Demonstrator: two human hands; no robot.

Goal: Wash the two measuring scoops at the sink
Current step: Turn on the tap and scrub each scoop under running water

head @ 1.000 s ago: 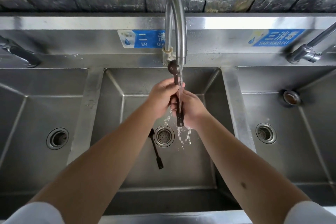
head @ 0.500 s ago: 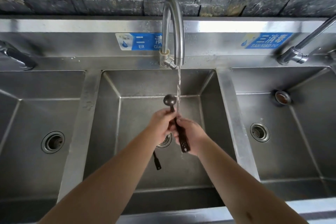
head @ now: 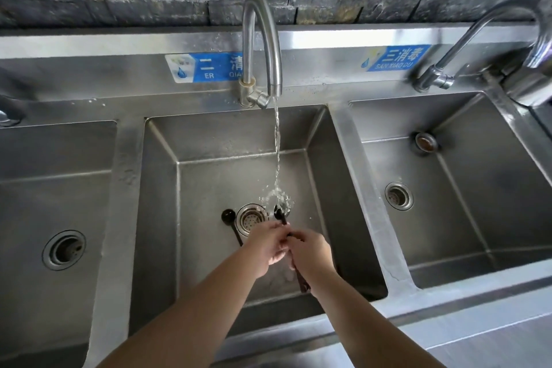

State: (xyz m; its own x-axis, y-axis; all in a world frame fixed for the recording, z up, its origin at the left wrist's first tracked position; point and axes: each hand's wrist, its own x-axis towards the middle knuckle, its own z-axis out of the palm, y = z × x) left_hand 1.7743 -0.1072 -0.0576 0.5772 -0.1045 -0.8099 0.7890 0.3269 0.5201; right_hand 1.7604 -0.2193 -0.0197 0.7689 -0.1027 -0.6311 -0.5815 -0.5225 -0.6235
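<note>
The stainless-steel sink unit point(head: 125, 158) comprised three basins side by side, separated by flat dividers. The middle basin point(head: 227, 140) had a round strainer drain point(head: 251, 219) in its floor. A dark scoop point(head: 231, 222) lay on that floor, its bowl just left of the drain and its handle running toward the near wall. The left drain point(head: 64, 250) and right drain point(head: 399, 196) sat in the outer basins. Two blue labels point(head: 206, 67) were fixed to the rear upstand.

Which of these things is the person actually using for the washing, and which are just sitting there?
In use:
held scoop, gripped by left hand and right hand
second scoop, lying by the drain
middle tap, running
middle basin

Just there:
left basin
right basin
right tap
blue labels
</note>
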